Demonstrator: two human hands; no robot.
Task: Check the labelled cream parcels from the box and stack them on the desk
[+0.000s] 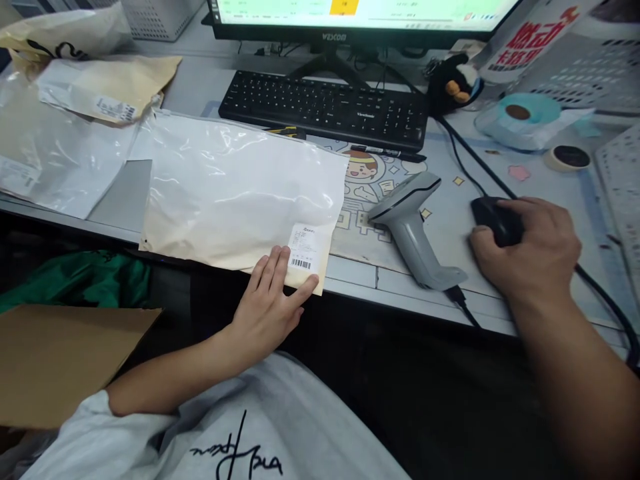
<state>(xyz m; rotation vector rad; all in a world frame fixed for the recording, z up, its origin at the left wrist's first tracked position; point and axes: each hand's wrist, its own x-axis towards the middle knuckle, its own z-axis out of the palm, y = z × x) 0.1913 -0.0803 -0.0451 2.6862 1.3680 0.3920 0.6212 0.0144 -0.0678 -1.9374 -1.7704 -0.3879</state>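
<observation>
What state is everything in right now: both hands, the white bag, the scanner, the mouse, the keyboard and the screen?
White bag, lying flat, label facing up
Left hand, resting on the bag
Mouse, under the right hand
Right hand, curved over the mouse
Scanner, lying down, cable attached
Keyboard, untouched
Screen, lit

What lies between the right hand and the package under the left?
In the head view, the grey handheld scanner lies between the right hand, on the mouse, and the package, with printed desk mat showing around it.
</observation>
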